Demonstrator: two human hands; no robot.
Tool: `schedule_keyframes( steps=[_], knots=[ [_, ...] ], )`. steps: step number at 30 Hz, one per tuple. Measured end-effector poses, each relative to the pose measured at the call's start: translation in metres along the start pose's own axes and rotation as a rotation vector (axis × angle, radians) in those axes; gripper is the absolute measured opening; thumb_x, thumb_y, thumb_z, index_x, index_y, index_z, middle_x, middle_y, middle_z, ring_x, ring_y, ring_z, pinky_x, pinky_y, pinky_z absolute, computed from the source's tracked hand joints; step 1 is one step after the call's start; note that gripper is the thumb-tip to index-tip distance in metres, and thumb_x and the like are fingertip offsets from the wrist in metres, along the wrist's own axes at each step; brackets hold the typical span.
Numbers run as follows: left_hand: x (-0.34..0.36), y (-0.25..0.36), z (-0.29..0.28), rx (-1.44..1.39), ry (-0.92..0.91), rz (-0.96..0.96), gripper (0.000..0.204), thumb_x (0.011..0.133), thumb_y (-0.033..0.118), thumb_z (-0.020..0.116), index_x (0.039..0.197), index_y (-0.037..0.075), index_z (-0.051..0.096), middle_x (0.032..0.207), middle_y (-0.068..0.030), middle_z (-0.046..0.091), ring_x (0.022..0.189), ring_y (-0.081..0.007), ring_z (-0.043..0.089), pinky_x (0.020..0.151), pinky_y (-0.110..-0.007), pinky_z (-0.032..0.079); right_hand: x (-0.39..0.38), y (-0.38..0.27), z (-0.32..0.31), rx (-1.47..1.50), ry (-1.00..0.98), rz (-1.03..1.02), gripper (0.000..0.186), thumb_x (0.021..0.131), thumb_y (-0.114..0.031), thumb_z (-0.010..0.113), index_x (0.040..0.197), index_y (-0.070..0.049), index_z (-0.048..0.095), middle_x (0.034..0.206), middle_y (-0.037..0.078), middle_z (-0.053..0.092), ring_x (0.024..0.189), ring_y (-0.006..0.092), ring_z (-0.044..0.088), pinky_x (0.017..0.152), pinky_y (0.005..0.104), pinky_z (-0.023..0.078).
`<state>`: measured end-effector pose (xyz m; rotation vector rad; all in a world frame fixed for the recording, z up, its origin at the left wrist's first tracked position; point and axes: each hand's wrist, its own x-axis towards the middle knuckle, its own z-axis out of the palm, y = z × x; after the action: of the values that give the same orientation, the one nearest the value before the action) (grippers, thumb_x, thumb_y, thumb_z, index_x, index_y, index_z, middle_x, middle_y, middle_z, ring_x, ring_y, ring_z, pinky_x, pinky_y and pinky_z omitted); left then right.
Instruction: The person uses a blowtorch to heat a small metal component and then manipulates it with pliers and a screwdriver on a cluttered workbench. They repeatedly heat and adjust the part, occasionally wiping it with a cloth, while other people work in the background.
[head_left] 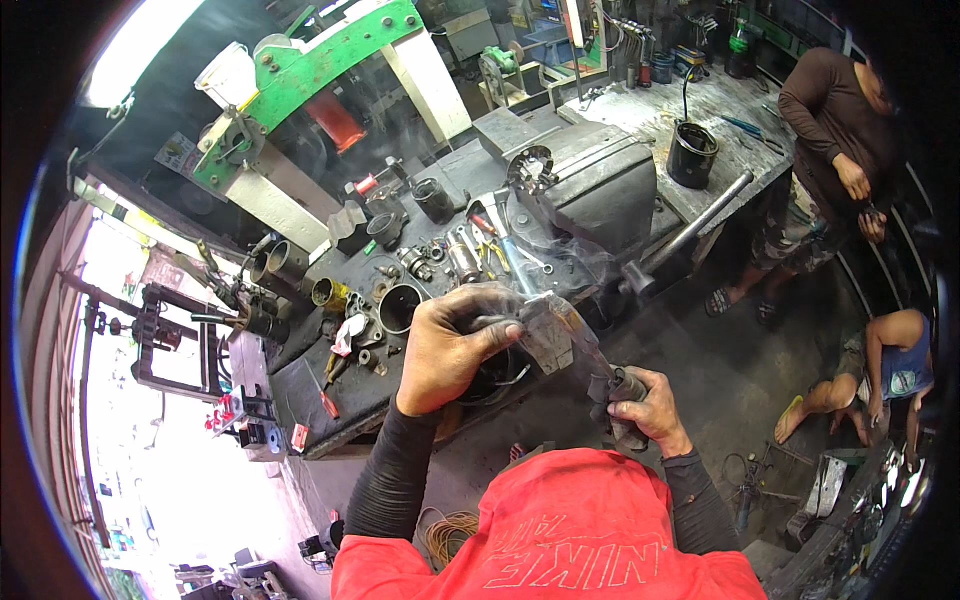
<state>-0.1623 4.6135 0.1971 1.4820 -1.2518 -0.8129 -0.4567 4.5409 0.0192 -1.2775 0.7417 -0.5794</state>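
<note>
My left hand (452, 345) is raised over the near edge of the workbench, fingers curled and thumb pressed in. What it pinches is mostly hidden behind the fingers. Beside its fingertips is a grey metal block (546, 342) with a brownish streak on top; I cannot tell whether the hand touches it. My right hand (652, 412), lower and to the right, is closed around a dark cloth-wrapped handle (622, 398). A blurred narrow part runs from that handle up toward the block. Thin smoke hangs around the block.
Wrenches, pliers, cups and metal parts crowd the greasy workbench (325, 375). Behind the block sits a large grey vise (600, 185) with a long bar (710, 212) jutting right. A green-and-white frame (330, 60) rises at back left. Two people (835, 130) are at the right, one crouching.
</note>
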Motion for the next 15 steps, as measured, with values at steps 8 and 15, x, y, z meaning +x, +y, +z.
schedule_keyframes(
  steps=[8,15],
  knots=[
    [-0.0019,-0.0032,0.0031,0.086,0.038,0.05,0.032,0.078,0.001,0.088,0.108,-0.001,0.078,0.106,-0.0059,0.077,0.097,-0.0126,0.07,0.09,-0.029,0.056,-0.0006,-0.0087,0.0001,-0.089,0.009,-0.023,0.033,0.07,-0.01,0.078,0.101,0.0,0.074,0.086,-0.001,0.07,0.077,0.0078,0.063,0.072,0.0268,0.054],
    [-0.003,-0.0001,0.0081,0.057,0.057,-0.061,0.033,0.079,0.005,0.09,0.109,0.0,0.078,0.109,-0.0069,0.078,0.1,-0.0131,0.069,0.093,-0.03,0.054,-0.0001,-0.0113,-0.0038,-0.024,-0.001,0.015,0.029,0.071,-0.009,0.079,0.098,-0.001,0.073,0.082,-0.003,0.068,0.072,0.0069,0.06,0.068,0.0255,0.051]
  ],
)
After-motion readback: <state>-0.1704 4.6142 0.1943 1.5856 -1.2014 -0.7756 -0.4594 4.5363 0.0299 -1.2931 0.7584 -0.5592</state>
